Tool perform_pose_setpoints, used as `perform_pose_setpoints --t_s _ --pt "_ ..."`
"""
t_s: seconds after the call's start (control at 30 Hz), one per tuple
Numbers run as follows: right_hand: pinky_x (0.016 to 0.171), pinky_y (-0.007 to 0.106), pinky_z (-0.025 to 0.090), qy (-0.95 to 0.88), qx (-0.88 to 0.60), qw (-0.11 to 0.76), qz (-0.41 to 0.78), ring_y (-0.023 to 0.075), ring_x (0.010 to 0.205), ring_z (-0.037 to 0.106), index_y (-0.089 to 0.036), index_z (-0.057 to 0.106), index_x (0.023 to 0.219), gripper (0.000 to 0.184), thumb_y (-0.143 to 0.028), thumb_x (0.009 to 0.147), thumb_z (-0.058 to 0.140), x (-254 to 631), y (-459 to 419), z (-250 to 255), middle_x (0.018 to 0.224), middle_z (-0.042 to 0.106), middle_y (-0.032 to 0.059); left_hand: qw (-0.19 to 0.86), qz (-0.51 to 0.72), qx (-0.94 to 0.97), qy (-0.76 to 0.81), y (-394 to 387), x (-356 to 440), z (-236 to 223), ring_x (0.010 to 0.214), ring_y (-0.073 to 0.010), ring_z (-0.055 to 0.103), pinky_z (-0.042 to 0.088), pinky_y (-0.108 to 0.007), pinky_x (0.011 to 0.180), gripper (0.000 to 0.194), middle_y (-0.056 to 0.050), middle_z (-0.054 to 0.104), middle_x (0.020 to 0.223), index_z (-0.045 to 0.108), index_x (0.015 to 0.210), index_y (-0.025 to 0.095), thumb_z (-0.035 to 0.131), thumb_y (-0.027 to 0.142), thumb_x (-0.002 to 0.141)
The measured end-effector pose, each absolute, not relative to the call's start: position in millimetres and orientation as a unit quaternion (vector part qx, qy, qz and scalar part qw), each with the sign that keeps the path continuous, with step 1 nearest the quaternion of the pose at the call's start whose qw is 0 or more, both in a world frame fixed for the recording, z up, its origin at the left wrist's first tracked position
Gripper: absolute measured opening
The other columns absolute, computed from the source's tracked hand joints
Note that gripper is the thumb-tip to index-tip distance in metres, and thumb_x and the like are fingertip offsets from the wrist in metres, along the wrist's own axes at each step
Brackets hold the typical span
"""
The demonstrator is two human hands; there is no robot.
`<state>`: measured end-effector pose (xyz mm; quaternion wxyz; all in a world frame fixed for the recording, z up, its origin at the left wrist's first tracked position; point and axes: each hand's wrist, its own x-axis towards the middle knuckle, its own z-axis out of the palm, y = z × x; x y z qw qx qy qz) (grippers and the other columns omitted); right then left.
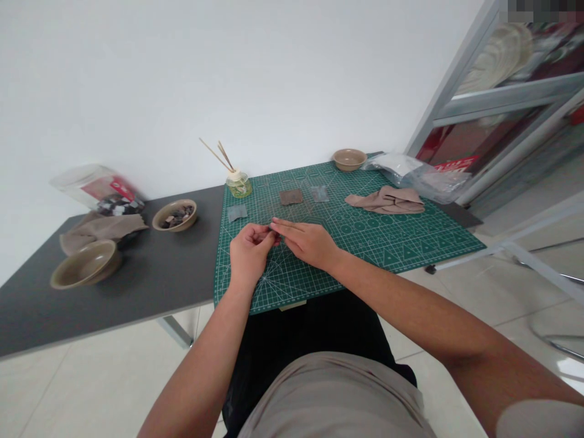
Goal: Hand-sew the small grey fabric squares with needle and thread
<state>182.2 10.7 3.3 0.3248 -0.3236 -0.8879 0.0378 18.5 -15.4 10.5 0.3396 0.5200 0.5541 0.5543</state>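
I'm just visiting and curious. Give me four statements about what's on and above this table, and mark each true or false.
1. The left hand and right hand meet over the green cutting mat. True.
2. The bowl of small pieces stands on the mat. False: it stands on the dark tabletop, left of the mat.
3. A flat brown piece lies between two grey pieces on the mat. True.
4. The reed diffuser has no sticks. False: sticks rise from its neck.

From where I stood, the left forearm slanted toward one o'clock, the right forearm stretched toward ten, and there, the left hand curled inward, the right hand straighter, fingers meeting the left's!
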Motion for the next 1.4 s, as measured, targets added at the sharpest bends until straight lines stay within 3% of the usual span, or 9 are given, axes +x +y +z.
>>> perform_pose_setpoints --t_s 0.23,0.53,0.73,0.97,1.2,1.4 --pt "0.102 0.036 0.052 -0.903 -0.284 0.322 0.031 0.018 0.121 0.061 -0.021 0.06 0.132 0.042 -0.011 0.093 0.047 181.4 12.8 3.7 0.139 0.058 0.0067 0.301 0.509 0.549 0.591 -16.5 17.9 13.6 0.063 -0.0148 0.069 0.055 -0.025 0.063 0.005 0.001 0.071 0.065 0.064 0.071 0.019 0.067 0.022 0.075" --pt "0.097 0.032 0.055 -0.884 -0.322 0.335 0.047 0.0172 0.12 0.063 -0.018 0.055 0.137 0.045 -0.012 0.094 0.041 182.8 12.7 2.1 0.139 0.059 0.0069 0.36 0.565 0.506 0.544 -13.9 17.7 7.0 0.062 -0.0164 0.07 0.059 -0.03 0.065 0.016 0.0 0.071 0.069 0.063 0.078 0.02 0.073 0.031 0.072" --pt "0.104 0.033 0.051 -0.903 -0.277 0.327 0.024 0.0161 0.125 0.059 -0.021 0.058 0.134 0.042 -0.014 0.095 0.043 182.3 12.6 3.3 0.141 0.057 0.0043 0.304 0.527 0.544 0.578 -16.0 16.7 11.1 0.063 -0.0143 0.069 0.057 -0.025 0.064 0.007 0.001 0.07 0.067 0.064 0.071 0.019 0.068 0.023 0.075" --pt "0.093 0.032 0.056 -0.868 -0.356 0.334 0.092 0.0182 0.112 0.067 -0.02 0.055 0.137 0.045 -0.014 0.093 0.046 182.0 14.8 0.3 0.129 0.067 0.0055 0.363 0.596 0.502 0.511 -14.3 17.5 6.1 0.063 -0.0158 0.07 0.06 -0.031 0.067 0.017 0.001 0.07 0.069 0.06 0.077 0.019 0.073 0.029 0.074" --pt "0.095 0.032 0.053 -0.792 -0.391 0.442 0.155 0.0185 0.11 0.068 -0.022 0.063 0.127 0.037 -0.017 0.094 0.047 185.7 19.8 3.0 0.123 0.07 0.0034 0.351 0.637 0.495 0.475 -8.6 14.8 1.7 0.073 -0.0149 0.069 0.06 -0.031 0.069 0.022 0.001 0.069 0.082 0.053 0.078 0.02 0.073 0.028 0.073" --pt "0.097 0.034 0.054 -0.738 -0.408 0.486 0.229 0.0186 0.107 0.068 -0.025 0.068 0.119 0.032 -0.02 0.093 0.05 187.2 24.0 6.0 0.119 0.072 0.0006 0.407 0.536 0.528 0.518 -8.0 14.3 4.6 0.059 -0.0146 0.066 0.055 -0.029 0.062 0.021 0.002 0.066 0.066 0.055 0.082 0.019 0.071 0.031 0.075"
